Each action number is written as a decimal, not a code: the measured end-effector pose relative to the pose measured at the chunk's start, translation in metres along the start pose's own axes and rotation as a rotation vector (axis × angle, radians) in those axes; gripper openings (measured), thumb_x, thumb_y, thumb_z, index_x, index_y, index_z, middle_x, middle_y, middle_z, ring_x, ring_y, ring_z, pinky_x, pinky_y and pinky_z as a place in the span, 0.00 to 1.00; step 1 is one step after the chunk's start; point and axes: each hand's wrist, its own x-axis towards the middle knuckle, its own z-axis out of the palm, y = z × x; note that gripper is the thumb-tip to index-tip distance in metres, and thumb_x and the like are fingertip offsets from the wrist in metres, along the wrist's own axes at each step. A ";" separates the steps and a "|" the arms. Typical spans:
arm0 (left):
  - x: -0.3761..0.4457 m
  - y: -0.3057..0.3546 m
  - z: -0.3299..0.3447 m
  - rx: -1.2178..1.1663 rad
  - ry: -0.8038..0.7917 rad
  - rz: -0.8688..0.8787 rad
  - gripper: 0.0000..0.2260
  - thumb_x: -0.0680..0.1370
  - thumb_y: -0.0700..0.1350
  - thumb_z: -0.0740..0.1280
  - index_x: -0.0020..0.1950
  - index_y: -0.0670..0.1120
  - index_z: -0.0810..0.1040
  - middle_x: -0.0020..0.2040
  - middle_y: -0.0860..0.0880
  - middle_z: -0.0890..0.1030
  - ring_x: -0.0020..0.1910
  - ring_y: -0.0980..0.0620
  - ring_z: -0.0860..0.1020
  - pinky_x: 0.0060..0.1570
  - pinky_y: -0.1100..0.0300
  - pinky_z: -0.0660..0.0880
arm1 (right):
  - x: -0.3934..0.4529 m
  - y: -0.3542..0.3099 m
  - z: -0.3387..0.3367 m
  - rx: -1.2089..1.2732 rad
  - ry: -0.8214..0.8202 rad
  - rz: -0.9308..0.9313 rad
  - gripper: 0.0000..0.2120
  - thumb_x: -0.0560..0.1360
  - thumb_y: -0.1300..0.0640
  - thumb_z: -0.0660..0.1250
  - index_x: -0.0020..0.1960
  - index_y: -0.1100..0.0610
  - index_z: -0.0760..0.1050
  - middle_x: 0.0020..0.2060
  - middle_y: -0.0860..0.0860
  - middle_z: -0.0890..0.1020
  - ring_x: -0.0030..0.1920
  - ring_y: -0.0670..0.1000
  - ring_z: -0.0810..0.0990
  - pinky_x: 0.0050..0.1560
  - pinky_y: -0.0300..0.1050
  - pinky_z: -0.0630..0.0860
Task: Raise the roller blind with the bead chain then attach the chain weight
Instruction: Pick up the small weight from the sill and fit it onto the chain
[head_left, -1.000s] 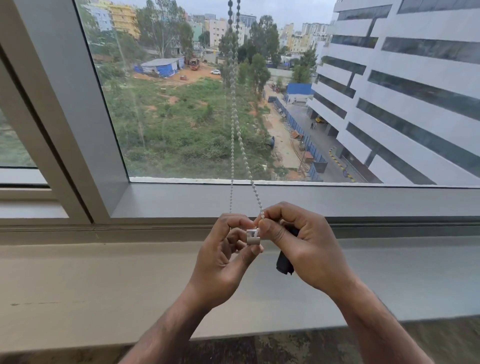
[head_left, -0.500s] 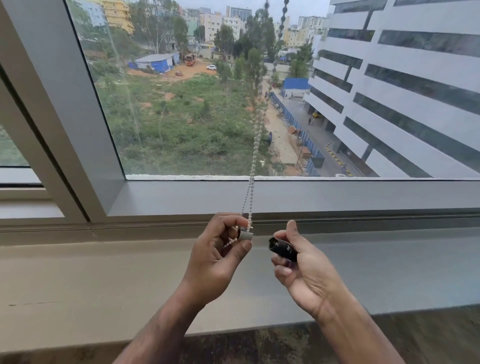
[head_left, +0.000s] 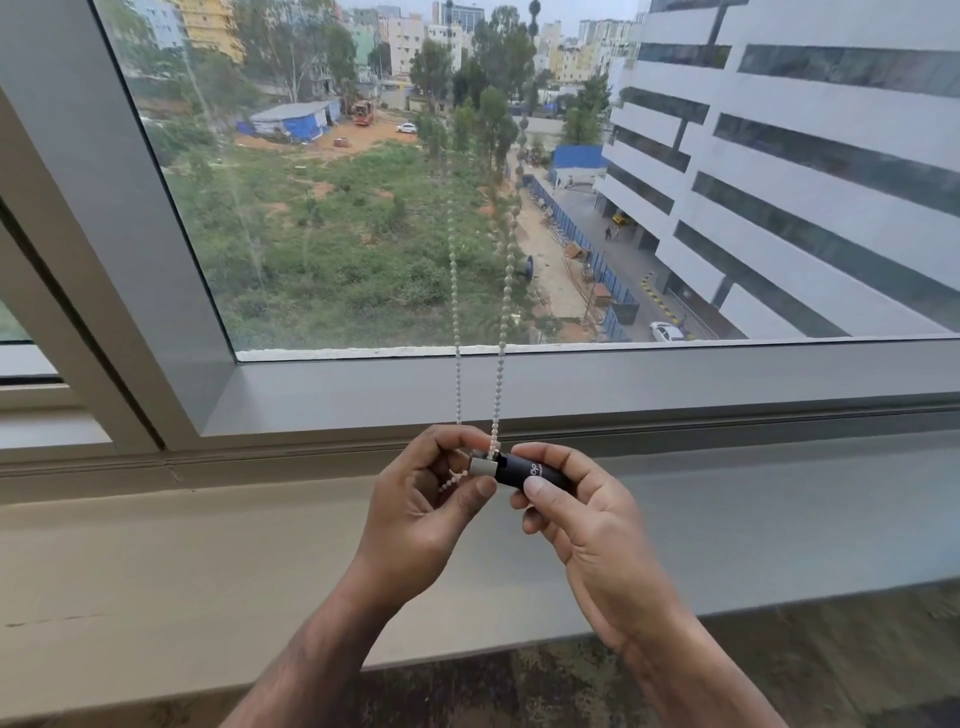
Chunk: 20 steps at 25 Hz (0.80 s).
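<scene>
Two strands of white bead chain (head_left: 503, 332) hang down in front of the window pane and end between my hands. My left hand (head_left: 423, 512) pinches a small grey connector piece (head_left: 480, 464) with a short loop of beads curled under its fingers. My right hand (head_left: 587, 525) holds the black cylindrical chain weight (head_left: 530, 472) lying sideways, its open end pressed against the grey piece. The roller blind itself is out of view above.
A grey window frame (head_left: 675, 384) runs along behind my hands, with a slanted mullion (head_left: 130, 249) at the left. Below lies a wide pale sill (head_left: 182, 582) with a dark stone edge (head_left: 519, 686) nearest me.
My right hand has brought the black weight leftward from a gap apart until it meets the grey piece in my left hand. The chain strands have spread slightly.
</scene>
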 end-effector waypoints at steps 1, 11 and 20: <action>0.000 0.000 0.000 -0.002 0.000 0.003 0.11 0.76 0.42 0.73 0.57 0.51 0.82 0.53 0.40 0.82 0.50 0.31 0.76 0.50 0.56 0.77 | -0.002 0.000 0.000 -0.020 0.002 -0.019 0.12 0.80 0.70 0.65 0.57 0.58 0.83 0.46 0.54 0.87 0.41 0.48 0.80 0.40 0.40 0.78; -0.002 0.002 -0.003 -0.016 0.001 -0.040 0.11 0.74 0.44 0.75 0.55 0.54 0.83 0.50 0.35 0.79 0.46 0.33 0.75 0.47 0.55 0.76 | -0.010 -0.001 0.000 -0.246 0.016 -0.208 0.11 0.79 0.64 0.70 0.57 0.51 0.84 0.46 0.52 0.88 0.42 0.47 0.84 0.44 0.41 0.81; -0.003 0.005 -0.003 -0.044 -0.011 -0.045 0.11 0.74 0.44 0.76 0.54 0.54 0.84 0.48 0.29 0.77 0.45 0.42 0.75 0.45 0.57 0.76 | -0.010 0.005 -0.004 -0.342 -0.025 -0.346 0.15 0.77 0.64 0.73 0.58 0.48 0.83 0.54 0.52 0.86 0.56 0.55 0.86 0.59 0.48 0.81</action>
